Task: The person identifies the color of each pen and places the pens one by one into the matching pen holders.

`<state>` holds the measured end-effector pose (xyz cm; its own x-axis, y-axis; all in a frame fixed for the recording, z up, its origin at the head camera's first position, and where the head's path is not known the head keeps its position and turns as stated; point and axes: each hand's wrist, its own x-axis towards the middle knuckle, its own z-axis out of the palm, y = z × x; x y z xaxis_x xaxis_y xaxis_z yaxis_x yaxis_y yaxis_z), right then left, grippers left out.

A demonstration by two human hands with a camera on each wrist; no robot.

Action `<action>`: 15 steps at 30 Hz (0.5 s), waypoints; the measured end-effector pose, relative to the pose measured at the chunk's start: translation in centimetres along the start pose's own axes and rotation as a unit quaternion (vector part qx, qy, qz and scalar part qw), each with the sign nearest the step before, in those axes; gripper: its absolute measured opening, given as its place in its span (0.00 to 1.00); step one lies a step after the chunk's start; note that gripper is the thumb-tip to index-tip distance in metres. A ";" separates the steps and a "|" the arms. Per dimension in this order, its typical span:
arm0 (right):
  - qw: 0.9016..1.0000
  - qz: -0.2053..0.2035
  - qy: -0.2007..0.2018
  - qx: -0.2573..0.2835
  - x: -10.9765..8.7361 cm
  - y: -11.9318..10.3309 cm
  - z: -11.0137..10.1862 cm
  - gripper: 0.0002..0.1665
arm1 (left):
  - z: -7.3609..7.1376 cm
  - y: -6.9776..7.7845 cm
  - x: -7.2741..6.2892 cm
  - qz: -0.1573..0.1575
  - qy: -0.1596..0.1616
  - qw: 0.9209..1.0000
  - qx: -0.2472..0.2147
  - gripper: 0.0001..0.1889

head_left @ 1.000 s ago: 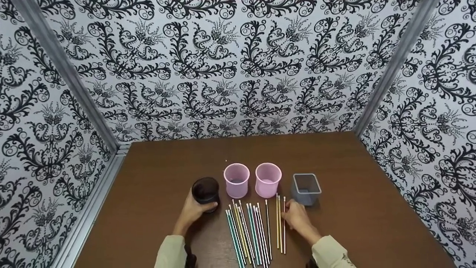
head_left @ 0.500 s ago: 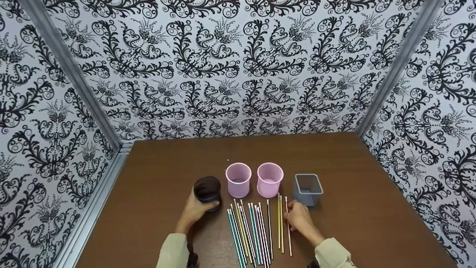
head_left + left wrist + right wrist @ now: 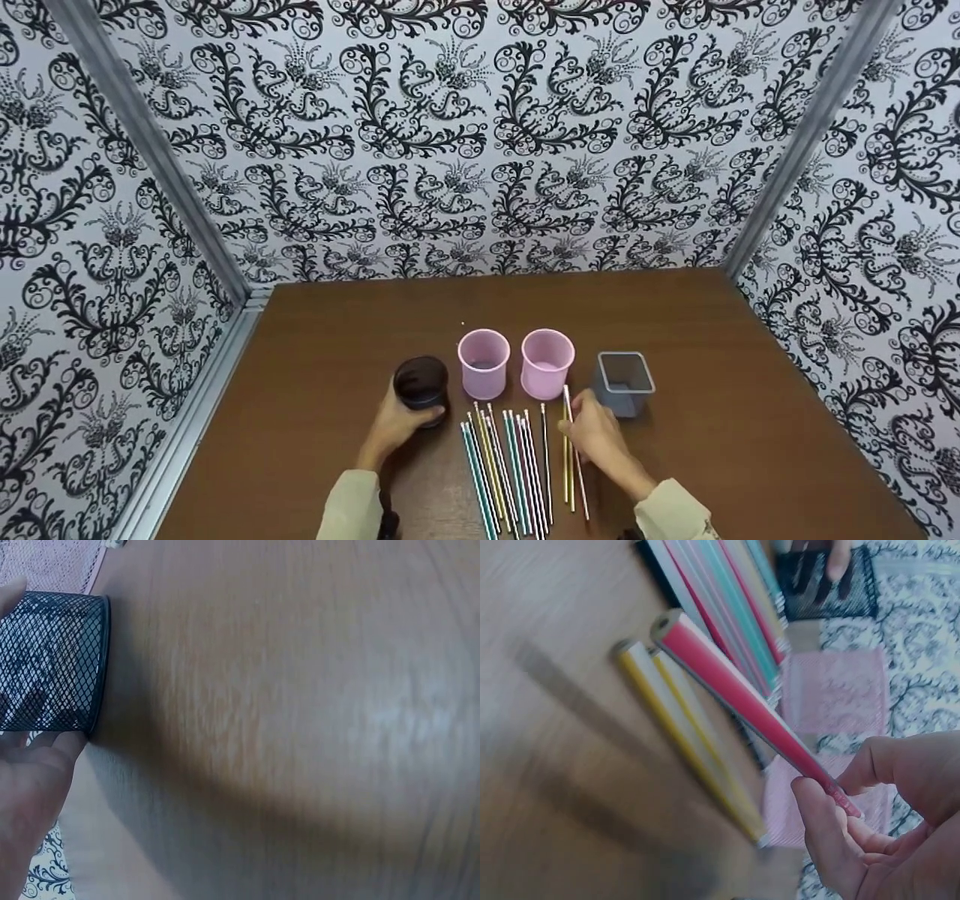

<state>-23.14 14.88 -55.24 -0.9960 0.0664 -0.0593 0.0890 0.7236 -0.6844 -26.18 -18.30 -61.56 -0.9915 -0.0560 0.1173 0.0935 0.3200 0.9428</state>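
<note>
Right fingers (image 3: 874,763) pinch pencil (image 3: 742,703); left fingers (image 3: 56,754) grip cup (image 3: 60,664).

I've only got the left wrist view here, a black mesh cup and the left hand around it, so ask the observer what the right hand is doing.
Observer: The right hand pinches a red and white pencil.
Operator: Anything lying close to that?
Observer: Yes, two yellow and white pencils lie side by side on the table next to it.
Operator: And what stands to the right of the black mesh cup?
Observer: Two pink cups, and past them, at the far right, a square grey container.
</note>
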 end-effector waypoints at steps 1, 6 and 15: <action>1.000 -0.013 0.001 0.003 -0.1 -0.4 0.0 0.19 | 0.0 0.0 0.0 0.001 0.000 1.000 0.000 0.53; 0.992 -0.122 0.014 0.027 -0.5 -2.1 0.3 0.18 | 0.1 -0.1 0.0 0.000 -0.002 1.000 -0.008 0.53; 0.963 -0.257 -0.032 0.076 0.3 -5.0 1.6 0.19 | 0.0 -0.2 -0.1 0.011 -0.002 1.000 -0.006 0.52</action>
<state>-23.93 10.24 -53.00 -0.9072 -0.3188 0.2745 -0.4119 0.5399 -0.7341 -26.09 -18.33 -61.80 -0.9895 -0.0457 0.1371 0.1165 0.3088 0.9440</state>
